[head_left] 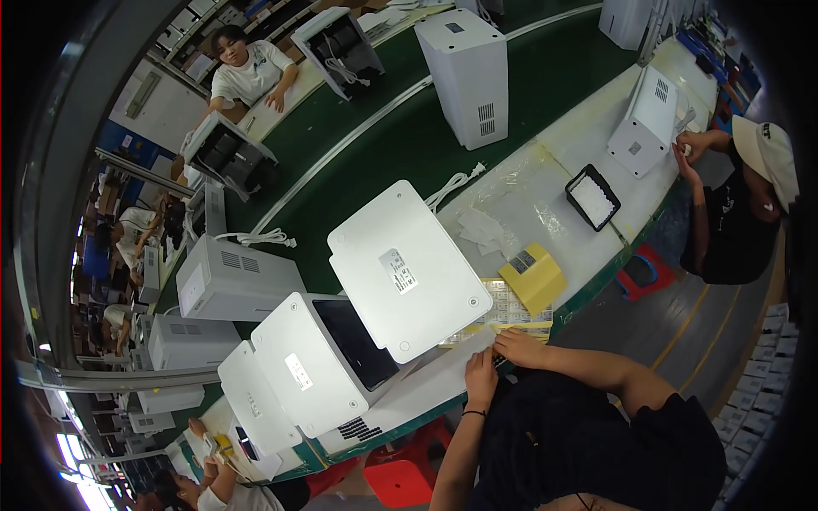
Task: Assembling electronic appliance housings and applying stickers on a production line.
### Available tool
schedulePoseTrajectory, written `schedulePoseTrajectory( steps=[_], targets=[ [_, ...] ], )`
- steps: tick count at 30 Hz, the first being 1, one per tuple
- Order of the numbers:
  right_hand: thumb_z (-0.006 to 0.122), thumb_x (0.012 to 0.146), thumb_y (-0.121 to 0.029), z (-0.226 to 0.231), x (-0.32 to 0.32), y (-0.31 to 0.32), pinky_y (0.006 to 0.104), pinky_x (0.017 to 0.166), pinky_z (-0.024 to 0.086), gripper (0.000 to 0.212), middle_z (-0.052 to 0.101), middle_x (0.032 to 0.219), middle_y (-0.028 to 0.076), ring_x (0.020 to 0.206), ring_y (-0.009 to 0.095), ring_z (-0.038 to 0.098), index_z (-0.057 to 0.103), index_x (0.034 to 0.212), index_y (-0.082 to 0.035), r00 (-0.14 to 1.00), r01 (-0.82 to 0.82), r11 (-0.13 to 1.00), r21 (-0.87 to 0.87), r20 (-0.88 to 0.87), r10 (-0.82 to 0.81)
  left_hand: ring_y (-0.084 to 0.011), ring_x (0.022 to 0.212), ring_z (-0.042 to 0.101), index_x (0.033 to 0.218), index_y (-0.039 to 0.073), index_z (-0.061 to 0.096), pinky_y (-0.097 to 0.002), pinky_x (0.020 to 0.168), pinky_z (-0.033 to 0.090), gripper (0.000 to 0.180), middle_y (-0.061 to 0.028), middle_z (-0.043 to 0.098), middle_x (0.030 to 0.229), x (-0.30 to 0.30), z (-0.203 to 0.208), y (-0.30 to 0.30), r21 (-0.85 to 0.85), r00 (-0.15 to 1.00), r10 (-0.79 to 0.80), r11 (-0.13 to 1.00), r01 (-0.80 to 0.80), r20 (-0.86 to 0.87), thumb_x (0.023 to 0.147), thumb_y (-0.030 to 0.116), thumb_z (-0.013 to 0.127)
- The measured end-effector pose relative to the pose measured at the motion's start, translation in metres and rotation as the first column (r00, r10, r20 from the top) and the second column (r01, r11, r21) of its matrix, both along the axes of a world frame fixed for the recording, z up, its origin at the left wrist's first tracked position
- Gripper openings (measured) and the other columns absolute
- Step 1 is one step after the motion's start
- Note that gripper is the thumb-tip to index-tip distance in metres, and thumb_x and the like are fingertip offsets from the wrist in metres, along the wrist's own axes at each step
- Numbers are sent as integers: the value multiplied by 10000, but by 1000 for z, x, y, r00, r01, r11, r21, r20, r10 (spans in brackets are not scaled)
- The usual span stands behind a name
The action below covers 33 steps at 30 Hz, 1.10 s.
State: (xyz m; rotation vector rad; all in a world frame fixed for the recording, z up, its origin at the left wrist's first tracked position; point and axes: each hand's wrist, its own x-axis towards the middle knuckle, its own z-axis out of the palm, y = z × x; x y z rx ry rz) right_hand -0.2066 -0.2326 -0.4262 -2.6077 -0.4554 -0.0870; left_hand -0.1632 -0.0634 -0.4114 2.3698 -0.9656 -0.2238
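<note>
My left hand (481, 376) and my right hand (520, 348) come together at the bench's near edge, their fingers pinched close to each other. What is between the fingertips is too small to make out. Right by them lies a yellowish sheet of printed labels (509, 300), its near edge meeting my right fingertips. A yellow block-shaped holder (534, 279) rests partly on that sheet. Just left of my hands stands a large white appliance housing (426, 255), showing a flat panel with a label and corner screws. Its lower part hides some of the bench.
More white housings (311, 364) stand at the left and on the green conveyor (545, 94). A black tray of white pieces (594, 198) and crumpled clear film (481, 230) lie to the right. A co-worker in a cap (737, 196) handles another housing. Red stools (400, 473) stand below.
</note>
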Motion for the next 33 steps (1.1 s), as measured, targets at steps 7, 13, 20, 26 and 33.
schedulePoseTrajectory(
  steps=[7,13,20,26,33],
  targets=[
    [577,760,-122,-1,3,-2,332,853,403,201,552,949,75,944,238,532,582,951,-59,996,-40,999,23,-73,42,-336,923,533,1091,10,542,-431,802,425,327,-143,571,943,0,14,12,-11,991,133,991,-133,-17,768,-6,587],
    [637,783,-154,0,13,-7,356,846,425,188,555,928,89,929,256,541,580,934,-58,992,-39,991,125,-114,54,-305,890,548,1058,34,572,-413,783,411,272,-119,578,908,-9,20,51,71,952,301,952,-297,-51,793,83,607],
    [660,787,-108,112,23,-25,366,775,454,144,567,874,88,865,276,562,558,870,-48,996,86,890,448,-17,-88,-237,841,570,985,76,621,-375,764,420,183,-61,579,887,-8,9,48,119,994,53,991,-64,95,806,110,607],
    [748,663,27,242,29,-34,390,725,466,246,572,880,117,825,305,572,571,823,-28,883,95,751,654,294,-367,-228,780,566,902,100,624,-360,692,431,103,-50,545,812,-6,-9,60,109,970,-76,993,52,232,801,122,613],
    [726,725,-44,298,77,-36,377,799,427,231,565,883,97,886,308,543,550,874,-31,890,166,847,506,294,-350,-237,757,577,852,98,601,-364,641,478,53,-57,544,791,2,-14,60,83,977,-135,989,123,162,808,126,608]
  ],
)
